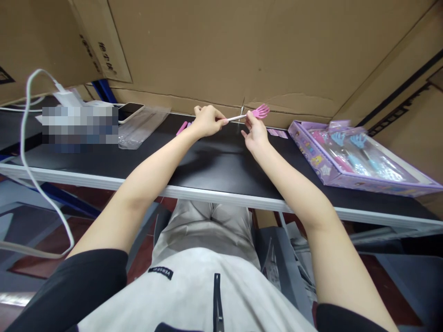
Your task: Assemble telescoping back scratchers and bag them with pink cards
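Observation:
A back scratcher with a pink claw-shaped head (262,111) and a thin metal rod (236,118) is held level above the dark table. My left hand (208,121) is closed, pinching the left end of the rod between thumb and fingertips. On the other side, my right hand (256,133) grips the scratcher just below its head, with its lower fingers loosely curled. Behind my left wrist lie pink and purple stick-shaped pieces (182,127), partly covered by the hand. Small pink cards or labels (277,133) rest to the right of my right hand.
A purple display box (313,159) with several wrapped pink and blue scratchers stands at the right. Leftward are clear plastic bags (143,127), a phone (130,112), and a white charger (69,97) with a looping cable. Cardboard walls (221,50) close off the table's back.

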